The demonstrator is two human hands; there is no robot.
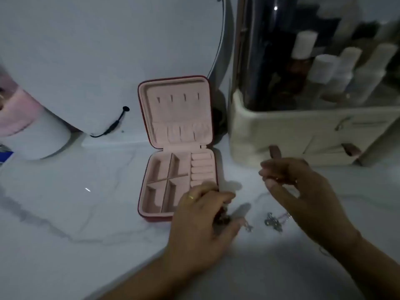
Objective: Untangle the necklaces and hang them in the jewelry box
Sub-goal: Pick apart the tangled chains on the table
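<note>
A dark strand [219,217] is gripped by the left hand [201,215]; a fine chain [276,179] appears pinched by the right hand [303,191]. Tangled necklaces [273,221] lie on the counter [65,213], at 4 o'clock of the jewelry box [175,111]. Loops are to be eased apart, never tugged.

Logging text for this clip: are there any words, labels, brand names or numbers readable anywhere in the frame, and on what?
No text can be read anywhere in this frame.
Bottles in the organizer: any labels are too blurred to read.
Jewelry box: plain pink lining, no print visible.
Silver necklace on the counter: no tag or engraving can be made out.
</note>
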